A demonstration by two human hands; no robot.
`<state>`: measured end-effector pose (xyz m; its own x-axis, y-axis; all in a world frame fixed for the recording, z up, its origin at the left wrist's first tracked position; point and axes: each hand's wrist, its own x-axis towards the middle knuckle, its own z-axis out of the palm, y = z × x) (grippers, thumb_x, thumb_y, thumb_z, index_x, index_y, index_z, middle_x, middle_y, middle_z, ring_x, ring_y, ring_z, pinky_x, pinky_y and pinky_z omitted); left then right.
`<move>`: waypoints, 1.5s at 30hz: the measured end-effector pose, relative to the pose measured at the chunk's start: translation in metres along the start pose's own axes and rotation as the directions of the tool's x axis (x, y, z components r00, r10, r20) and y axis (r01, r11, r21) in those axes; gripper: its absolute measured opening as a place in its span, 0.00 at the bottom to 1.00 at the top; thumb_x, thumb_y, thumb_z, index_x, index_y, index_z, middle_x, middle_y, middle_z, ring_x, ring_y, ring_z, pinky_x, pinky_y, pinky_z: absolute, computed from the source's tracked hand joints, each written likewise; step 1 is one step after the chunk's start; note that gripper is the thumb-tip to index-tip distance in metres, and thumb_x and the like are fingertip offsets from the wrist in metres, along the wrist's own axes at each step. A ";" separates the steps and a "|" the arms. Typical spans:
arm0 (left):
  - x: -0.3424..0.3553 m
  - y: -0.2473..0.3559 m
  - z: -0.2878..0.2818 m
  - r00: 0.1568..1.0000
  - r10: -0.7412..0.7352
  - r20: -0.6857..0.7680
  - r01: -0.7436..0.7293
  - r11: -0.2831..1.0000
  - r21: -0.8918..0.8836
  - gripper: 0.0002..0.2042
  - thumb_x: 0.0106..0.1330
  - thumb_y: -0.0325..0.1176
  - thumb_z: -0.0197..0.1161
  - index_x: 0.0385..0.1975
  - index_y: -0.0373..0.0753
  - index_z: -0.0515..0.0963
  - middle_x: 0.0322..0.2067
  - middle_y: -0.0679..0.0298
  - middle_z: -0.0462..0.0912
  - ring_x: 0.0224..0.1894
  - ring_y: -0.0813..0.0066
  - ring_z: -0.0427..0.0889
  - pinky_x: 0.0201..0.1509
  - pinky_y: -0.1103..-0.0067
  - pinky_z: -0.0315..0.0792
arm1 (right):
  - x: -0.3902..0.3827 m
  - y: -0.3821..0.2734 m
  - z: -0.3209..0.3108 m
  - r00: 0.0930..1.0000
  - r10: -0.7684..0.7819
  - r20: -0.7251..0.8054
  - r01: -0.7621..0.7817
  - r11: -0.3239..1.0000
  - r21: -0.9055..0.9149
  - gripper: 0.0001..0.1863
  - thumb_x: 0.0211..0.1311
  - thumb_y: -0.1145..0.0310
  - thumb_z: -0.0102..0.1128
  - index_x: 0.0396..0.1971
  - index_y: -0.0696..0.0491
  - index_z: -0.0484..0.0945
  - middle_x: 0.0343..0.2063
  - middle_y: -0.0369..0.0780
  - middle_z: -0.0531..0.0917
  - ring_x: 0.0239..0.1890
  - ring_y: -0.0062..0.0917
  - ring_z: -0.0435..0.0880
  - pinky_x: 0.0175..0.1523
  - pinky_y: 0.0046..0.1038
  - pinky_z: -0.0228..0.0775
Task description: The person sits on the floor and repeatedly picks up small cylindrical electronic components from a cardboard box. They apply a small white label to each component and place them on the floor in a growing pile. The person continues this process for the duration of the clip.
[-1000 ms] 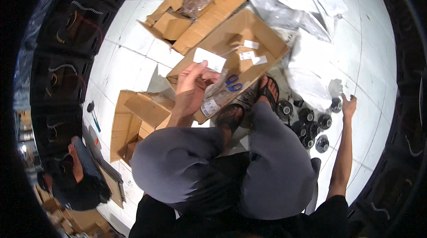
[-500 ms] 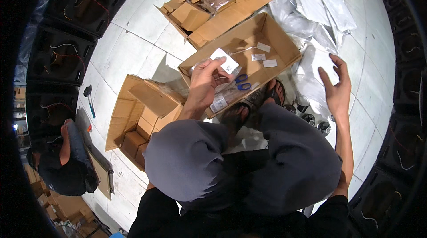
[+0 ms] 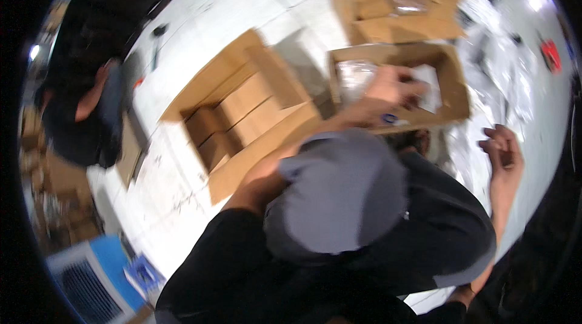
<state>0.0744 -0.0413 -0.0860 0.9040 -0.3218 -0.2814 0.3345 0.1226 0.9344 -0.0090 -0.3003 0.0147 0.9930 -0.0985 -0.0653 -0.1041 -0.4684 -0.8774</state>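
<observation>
My left hand reaches into a shallow cardboard box, its fingers closed on a white card, somewhat blurred. In the same box are a clear plastic bag to the left of the hand and a small blue-handled item, like scissors, near the front wall. My right hand is raised to the right of the box, near pale plastic sheeting, its fingers loosely bent and apart with nothing visible in them.
An open carton stands left of the box, a torn one beyond. A person sits at the left by black cabinets. A dark long-handled tool, a red object and a blue-white appliance are on the floor.
The view has swung left and is blurred; both cartons appear further right or lower. My left hand with the card has moved rightward within the box; my right hand's fingers are more bent.
</observation>
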 end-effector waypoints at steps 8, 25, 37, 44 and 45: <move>-0.023 0.021 0.005 0.961 0.273 0.035 -0.253 0.925 -0.284 0.11 0.63 0.33 0.65 0.28 0.28 0.81 0.21 0.61 0.82 0.20 0.78 0.81 0.24 0.81 0.74 | 0.058 -0.079 0.080 0.907 -0.086 0.411 0.150 0.981 -0.126 0.16 0.63 0.74 0.58 0.49 0.59 0.71 0.37 0.43 0.83 0.39 0.20 0.80 0.46 0.22 0.70; -0.249 -0.096 -0.243 0.426 0.280 -0.860 0.546 0.679 0.491 0.23 0.64 0.43 0.61 0.44 0.24 0.70 0.35 0.40 0.81 0.42 0.43 0.81 0.43 0.63 0.75 | 0.046 -0.069 0.106 0.909 -0.057 0.412 0.069 0.998 -0.014 0.10 0.58 0.73 0.63 0.38 0.61 0.78 0.29 0.38 0.83 0.33 0.15 0.80 0.43 0.19 0.71; -0.259 -0.120 -0.246 0.053 -0.079 -0.995 0.728 0.685 -0.015 0.42 0.53 0.51 0.70 0.55 0.25 0.54 0.49 0.33 0.73 0.53 0.41 0.75 0.56 0.58 0.69 | 0.029 -0.082 0.111 0.879 -0.086 0.470 0.095 0.995 0.004 0.10 0.59 0.74 0.62 0.39 0.62 0.78 0.29 0.39 0.83 0.33 0.16 0.80 0.42 0.19 0.70; -0.256 -0.093 -0.257 -0.213 -0.165 -0.963 0.758 0.594 -0.269 0.49 0.42 0.53 0.77 0.59 0.35 0.56 0.57 0.47 0.67 0.63 0.52 0.64 0.63 0.59 0.62 | 0.030 -0.079 0.108 0.889 -0.108 0.445 0.106 0.994 0.028 0.10 0.58 0.73 0.62 0.38 0.63 0.78 0.29 0.39 0.84 0.32 0.16 0.80 0.41 0.19 0.70; -0.262 -0.098 -0.266 -0.216 -0.188 -0.958 0.748 0.599 -0.286 0.49 0.41 0.53 0.77 0.59 0.35 0.56 0.57 0.48 0.68 0.63 0.53 0.64 0.62 0.59 0.63 | 0.030 -0.080 0.108 0.885 -0.108 0.453 0.109 0.994 0.022 0.11 0.58 0.73 0.62 0.38 0.63 0.78 0.29 0.39 0.84 0.32 0.16 0.80 0.41 0.19 0.70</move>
<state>-0.1244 0.2802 -0.1625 -0.0028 0.9460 -0.3242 0.9525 0.1012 0.2872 0.0352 -0.1715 0.0314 0.9153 0.3609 -0.1788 0.0065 -0.4570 -0.8894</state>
